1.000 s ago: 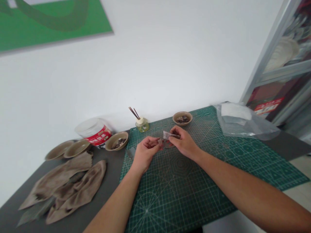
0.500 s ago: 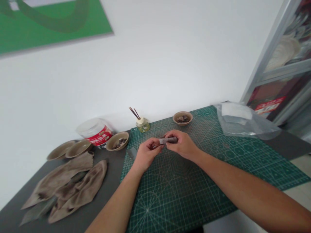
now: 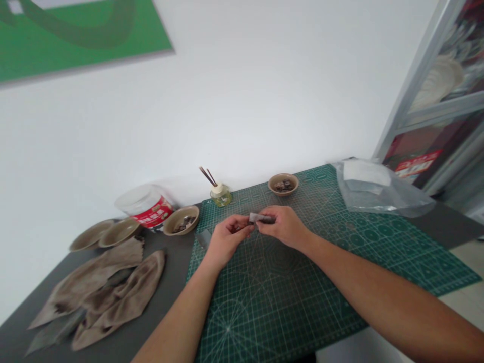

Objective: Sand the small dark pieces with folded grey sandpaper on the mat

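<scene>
Over the far middle of the green cutting mat (image 3: 302, 282), my left hand (image 3: 226, 240) and my right hand (image 3: 284, 225) meet. Both pinch a small grey folded strip (image 3: 260, 218), which looks like a bit of paper or foil. The right fingers curl round its right end, while the left fingertips close on its left end. The strip is held a little above the mat. What lies inside the fold is hidden.
A small bowl of dark pieces (image 3: 283, 184) stands behind the hands; another such bowl (image 3: 181, 220) sits left of the mat. A reed diffuser (image 3: 220, 194), a white tub (image 3: 145, 204), two shallow dishes (image 3: 106, 233), brown cloths (image 3: 102, 287) and a plastic bag (image 3: 378, 189) surround the mat.
The grey strip stood open and raised in my right fingers a second ago; now it is folded flat and narrow between both hands. The hands shifted only slightly.
</scene>
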Demonstrator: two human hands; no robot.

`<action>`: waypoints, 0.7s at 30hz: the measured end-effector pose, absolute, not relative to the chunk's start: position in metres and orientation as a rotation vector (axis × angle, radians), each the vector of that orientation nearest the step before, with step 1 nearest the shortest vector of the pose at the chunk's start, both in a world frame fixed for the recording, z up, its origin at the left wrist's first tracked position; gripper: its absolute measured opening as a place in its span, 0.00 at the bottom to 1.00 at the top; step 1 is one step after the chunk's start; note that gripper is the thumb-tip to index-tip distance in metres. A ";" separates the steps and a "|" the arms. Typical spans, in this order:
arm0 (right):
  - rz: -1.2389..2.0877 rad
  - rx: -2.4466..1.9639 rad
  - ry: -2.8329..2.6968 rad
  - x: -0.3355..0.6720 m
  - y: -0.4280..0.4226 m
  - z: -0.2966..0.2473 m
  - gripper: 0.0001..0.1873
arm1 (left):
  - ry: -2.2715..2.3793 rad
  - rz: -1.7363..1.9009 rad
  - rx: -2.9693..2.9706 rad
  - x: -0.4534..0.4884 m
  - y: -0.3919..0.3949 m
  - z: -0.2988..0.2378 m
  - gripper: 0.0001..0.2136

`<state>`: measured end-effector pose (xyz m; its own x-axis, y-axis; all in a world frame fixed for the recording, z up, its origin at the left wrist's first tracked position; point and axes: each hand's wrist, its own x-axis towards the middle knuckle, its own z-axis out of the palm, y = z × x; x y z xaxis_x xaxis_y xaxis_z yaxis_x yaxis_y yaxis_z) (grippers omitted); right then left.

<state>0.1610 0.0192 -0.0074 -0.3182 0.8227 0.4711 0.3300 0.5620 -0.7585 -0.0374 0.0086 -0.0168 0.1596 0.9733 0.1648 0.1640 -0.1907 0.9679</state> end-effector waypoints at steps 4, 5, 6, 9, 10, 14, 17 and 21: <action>0.721 -0.873 -1.916 0.161 0.020 -0.008 0.06 | 1.127 1.116 1.531 -0.039 0.009 -0.018 0.11; 0.728 -0.857 -1.926 0.162 0.020 -0.008 0.06 | 1.134 1.102 1.540 -0.039 0.009 -0.017 0.11; 0.735 -0.843 -1.939 0.162 0.021 -0.009 0.06 | 1.139 1.087 1.549 -0.039 0.009 -0.016 0.11; 0.774 -0.807 -1.964 0.162 0.022 -0.010 0.05 | 1.144 1.057 1.572 -0.039 0.008 -0.013 0.12; 0.787 -0.799 -1.961 0.162 0.022 -0.010 0.05 | 1.143 1.057 1.578 -0.039 0.008 -0.012 0.13; 0.775 -0.793 -1.929 0.161 0.023 -0.012 0.06 | 1.125 1.047 1.581 -0.039 0.007 -0.010 0.11; 0.800 -0.807 -1.936 0.161 0.023 -0.013 0.06 | 1.111 1.022 1.561 -0.038 0.007 -0.010 0.11; 0.843 -0.835 -1.940 0.162 0.023 -0.014 0.06 | 1.100 1.032 1.539 -0.038 0.006 -0.009 0.12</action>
